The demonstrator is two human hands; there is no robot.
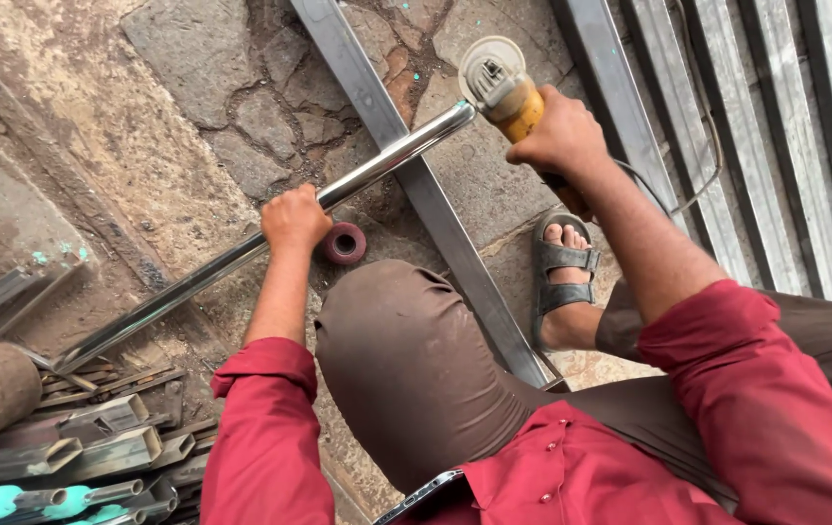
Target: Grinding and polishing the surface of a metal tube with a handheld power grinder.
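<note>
My left hand (294,219) is gripping the shiny round steel tube (241,255) on the rough stone floor (173,87); my right hand (560,136) is clasping the yellow-bodied angle grinder (502,89) at the tube's end.

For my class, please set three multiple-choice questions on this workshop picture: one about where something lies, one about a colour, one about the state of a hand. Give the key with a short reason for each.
1. Where does the small dark red wheel-shaped disc lie?
A. on the stone floor beside the left hand
B. on top of the shiny round steel tube
C. among the metal offcuts at the lower left

2. What colour is the body of the angle grinder?
A. green
B. yellow-orange
C. blue

3. How is the left hand placed?
A. open and flat on the floor
B. resting on the knee
C. closed around the shiny round steel tube

Key:
1 A: the disc sits on the floor next to the left hand.
2 B: the grinder body in the right hand is yellow-orange.
3 C: the fingers wrap the tube.
</note>
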